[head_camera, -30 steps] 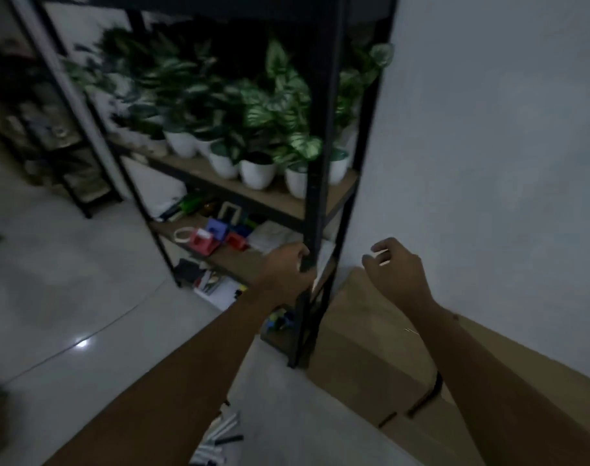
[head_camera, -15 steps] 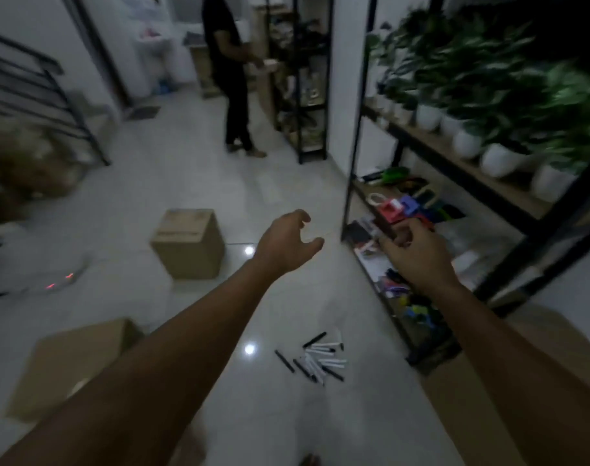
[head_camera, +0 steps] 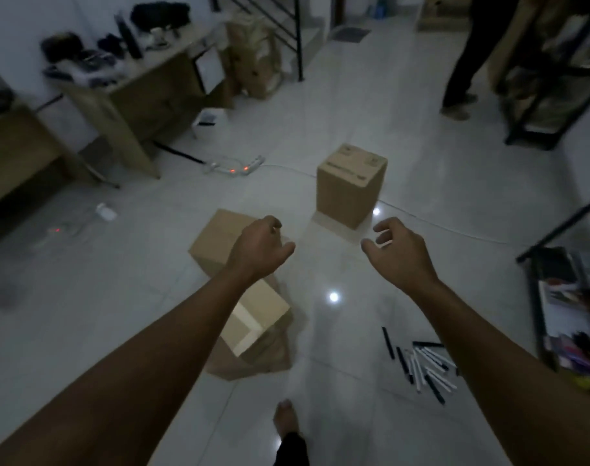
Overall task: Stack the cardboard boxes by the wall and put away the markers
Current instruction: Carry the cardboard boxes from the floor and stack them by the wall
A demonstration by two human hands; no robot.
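Two cardboard boxes stand on the white tiled floor. An upright box (head_camera: 350,185) is in the middle of the room. A second, tilted box (head_camera: 249,307) lies nearer, partly hidden under my left forearm. Several black and white markers (head_camera: 419,363) lie scattered on the floor at lower right. My left hand (head_camera: 258,248) hovers above the near box with loosely curled fingers, holding nothing. My right hand (head_camera: 397,252) is held out beside it, fingers relaxed and empty.
A wooden desk (head_camera: 142,92) with dark clutter stands at the left. A power strip (head_camera: 234,168) and its cable cross the floor behind the boxes. A person's legs (head_camera: 468,58) are at the top right beside a black shelf (head_camera: 552,105). Another shelf's base (head_camera: 569,317) is at right. My bare foot (head_camera: 286,420) shows below.
My view has swung left from the plant shelf and the wall to the open floor. Both hands have left the shelf post and now hover over the boxes.
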